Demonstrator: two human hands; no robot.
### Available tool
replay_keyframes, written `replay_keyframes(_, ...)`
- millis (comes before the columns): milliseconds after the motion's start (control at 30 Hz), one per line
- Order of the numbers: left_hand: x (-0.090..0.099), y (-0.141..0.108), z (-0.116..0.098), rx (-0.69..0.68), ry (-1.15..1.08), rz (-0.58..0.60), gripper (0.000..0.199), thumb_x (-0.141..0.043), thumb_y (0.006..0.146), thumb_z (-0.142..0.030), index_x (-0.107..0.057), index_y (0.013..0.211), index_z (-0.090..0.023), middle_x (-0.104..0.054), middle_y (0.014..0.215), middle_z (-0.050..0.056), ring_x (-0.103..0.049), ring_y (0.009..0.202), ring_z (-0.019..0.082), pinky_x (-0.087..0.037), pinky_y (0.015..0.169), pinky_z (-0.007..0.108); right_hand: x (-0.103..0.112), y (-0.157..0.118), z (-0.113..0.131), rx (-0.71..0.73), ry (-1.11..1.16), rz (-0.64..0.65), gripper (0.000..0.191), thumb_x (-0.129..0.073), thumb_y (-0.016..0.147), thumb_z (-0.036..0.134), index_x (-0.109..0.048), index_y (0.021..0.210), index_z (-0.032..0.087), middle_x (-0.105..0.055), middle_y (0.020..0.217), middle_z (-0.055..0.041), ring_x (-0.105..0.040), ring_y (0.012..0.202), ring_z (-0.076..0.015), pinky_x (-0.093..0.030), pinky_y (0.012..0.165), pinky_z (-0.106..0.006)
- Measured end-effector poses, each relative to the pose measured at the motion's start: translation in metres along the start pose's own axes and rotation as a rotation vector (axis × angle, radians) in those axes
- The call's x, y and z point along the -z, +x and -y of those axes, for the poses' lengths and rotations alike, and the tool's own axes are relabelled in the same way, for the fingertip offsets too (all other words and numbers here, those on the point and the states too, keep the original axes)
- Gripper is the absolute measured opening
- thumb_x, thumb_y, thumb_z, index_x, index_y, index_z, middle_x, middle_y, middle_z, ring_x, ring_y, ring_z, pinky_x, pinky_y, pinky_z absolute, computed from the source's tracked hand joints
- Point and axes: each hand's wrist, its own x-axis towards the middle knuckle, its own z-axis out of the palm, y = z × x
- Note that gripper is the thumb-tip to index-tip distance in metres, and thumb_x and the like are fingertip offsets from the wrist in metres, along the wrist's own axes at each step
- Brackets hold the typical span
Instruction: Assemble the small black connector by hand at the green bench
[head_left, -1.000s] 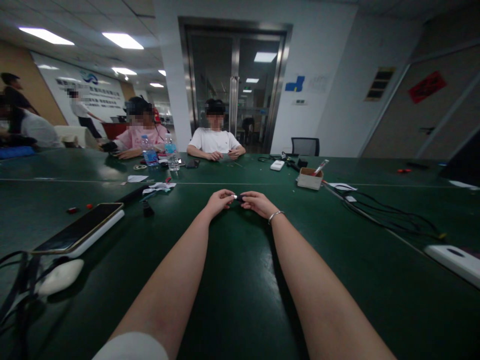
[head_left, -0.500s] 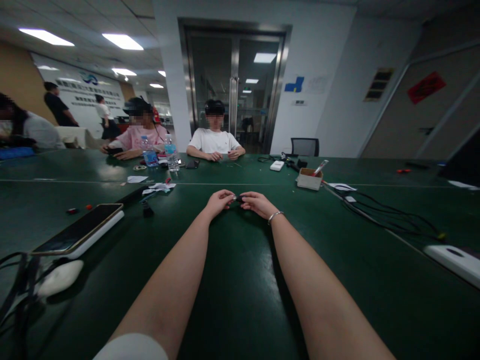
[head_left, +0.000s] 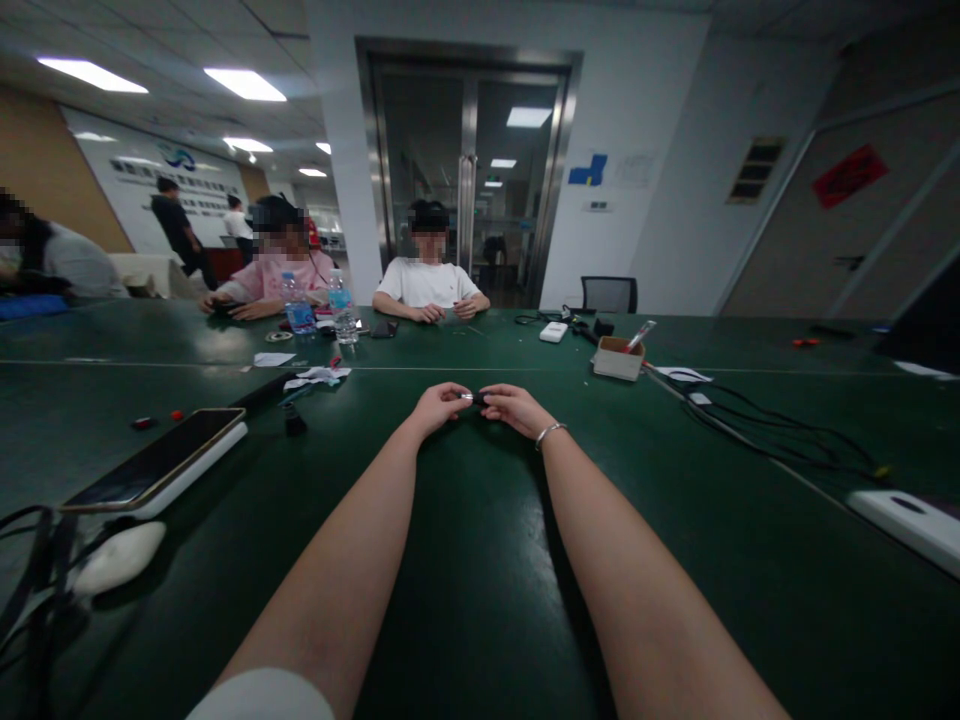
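Note:
Both of my arms reach forward over the dark green table [head_left: 480, 560], and the fingertips meet at one small black-and-silver object [head_left: 477, 398]. My left hand [head_left: 441, 408] pinches its shiny silver end from the left. On the other side, the fingers of my right hand [head_left: 517, 408] are closed on its black end; a silver bracelet [head_left: 550, 434] circles that wrist. The object is too small and too covered by fingers for me to tell its kind.
A phone [head_left: 161, 455] lies on a white box at left, near a white mouse-like thing [head_left: 120, 560]. A small open box [head_left: 618, 362] and black cables [head_left: 780, 425] are at right. Bottles [head_left: 343, 312] stand across the table, where a person in white [head_left: 429, 285] sits.
My hands stay in nearly the same place, with slightly more of the silver end showing. In the background, two people walking have moved to the right.

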Motion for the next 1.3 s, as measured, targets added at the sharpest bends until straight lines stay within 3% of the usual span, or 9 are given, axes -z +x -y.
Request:
replay_keyframes(333,-0.001,0.0,0.0,0.028,0.023,-0.014,0.035,-0.073,0.064,-0.038,-0.065,0.088,-0.014,-0.062,0.074,0.003,-0.053,0.062,0.01,-0.043,0.055,0.022,0.0,0.0,-0.001,-0.001,-0.029,0.005,0.018,-0.058,0.078,-0.001,-0.061,0.092,0.01,-0.067,0.069,-0.0045,-0.066,0.057,-0.0093,-0.054,0.054,-0.014)
replay_keyframes(633,-0.002,0.002,0.004,0.043,0.047,-0.027,0.041,-0.072,0.063,-0.047,-0.065,0.084,-0.012,-0.061,0.066,0.001,-0.051,0.056,0.009,-0.043,0.056,0.024,-0.001,0.0,-0.002,0.03,-0.107,0.022,0.02,-0.06,0.076,0.0,-0.059,0.092,0.012,-0.066,0.069,-0.0014,-0.067,0.059,-0.0093,-0.054,0.054,-0.015)
replay_keyframes(833,-0.002,0.003,0.004,0.064,0.027,-0.049,0.042,-0.072,0.063,-0.049,-0.064,0.083,-0.013,-0.062,0.069,0.002,-0.053,0.057,0.009,-0.044,0.057,0.024,-0.011,0.007,-0.001,0.11,-0.594,-0.006,0.02,-0.068,0.072,0.012,-0.06,0.089,0.016,-0.059,0.056,0.0051,-0.05,0.038,-0.0052,-0.037,0.035,-0.014)
replay_keyframes(1033,-0.003,0.002,0.004,0.039,0.111,-0.009,0.04,-0.071,0.064,-0.048,-0.063,0.082,-0.012,-0.063,0.07,0.004,-0.053,0.056,0.01,-0.044,0.058,0.025,-0.018,0.009,0.0,0.345,-1.005,-0.1,0.014,-0.074,0.066,0.026,-0.064,0.065,0.016,-0.064,0.067,-0.0005,-0.055,0.059,-0.0091,-0.042,0.049,-0.017)
replay_keyframes(1200,-0.004,0.005,-0.002,0.068,0.231,-0.021,0.042,-0.072,0.062,-0.051,-0.063,0.081,-0.014,-0.064,0.07,0.004,-0.055,0.057,0.012,-0.042,0.055,0.024,-0.02,0.011,-0.006,0.221,-0.849,-0.108,0.017,-0.07,0.069,0.02,-0.063,0.084,0.017,-0.067,0.074,-0.0014,-0.05,0.043,-0.0057,-0.038,0.037,-0.016)
replay_keyframes(1300,-0.004,0.004,-0.004,0.068,0.376,-0.05,0.039,-0.071,0.062,-0.052,-0.064,0.075,-0.016,-0.063,0.066,0.004,-0.054,0.055,0.013,-0.039,0.052,0.023,-0.021,0.013,-0.008,0.202,-0.792,-0.11,0.017,-0.07,0.068,0.016,-0.061,0.082,0.016,-0.067,0.071,-0.0006,-0.048,0.039,-0.004,-0.035,0.032,-0.014)
